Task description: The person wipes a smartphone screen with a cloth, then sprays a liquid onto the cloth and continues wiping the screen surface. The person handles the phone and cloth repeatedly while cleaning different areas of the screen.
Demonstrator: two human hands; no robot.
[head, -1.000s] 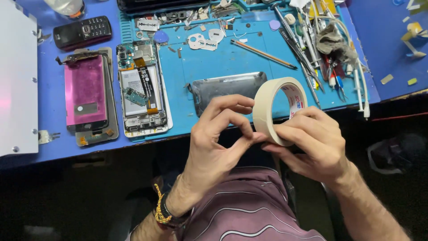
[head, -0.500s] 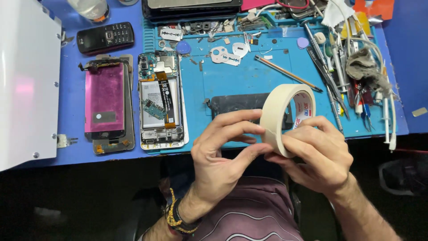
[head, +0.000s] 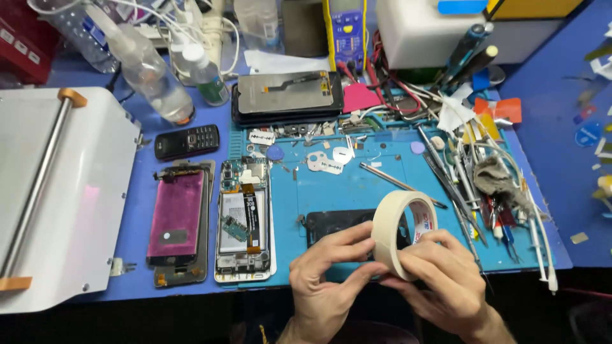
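Overhead, a cluttered repair bench fills the view: a blue table (head: 561, 165) carries a large white machine (head: 70, 197) with a metal roller bar on the left and a lighter blue work mat (head: 331, 185) in the middle. At the mat's far edge lies a dark phone screen panel (head: 287, 95), with a yellow multimeter (head: 347, 32) and clear plastic bottles (head: 153, 76) beyond it. On the left side of the mat sits an opened smartphone (head: 244, 220) with its circuit board exposed, and just beside it, on the table, a phone display with a pink-tinted face (head: 176, 220); a small black keypad phone (head: 187, 141) lies above that. Screwdrivers, tweezers and a grey rag (head: 494, 178) crowd the mat's right side. Near the front edge, both hands meet around a roll of beige masking tape (head: 395, 229), held upright above a dark phone back cover (head: 335, 226). The left hand (head: 325, 280) has its fingers curled, thumb and fingertips pinching at the roll's lower outer edge. The right hand (head: 446, 280) wraps the roll from the other side, its fingers closed on the rim.
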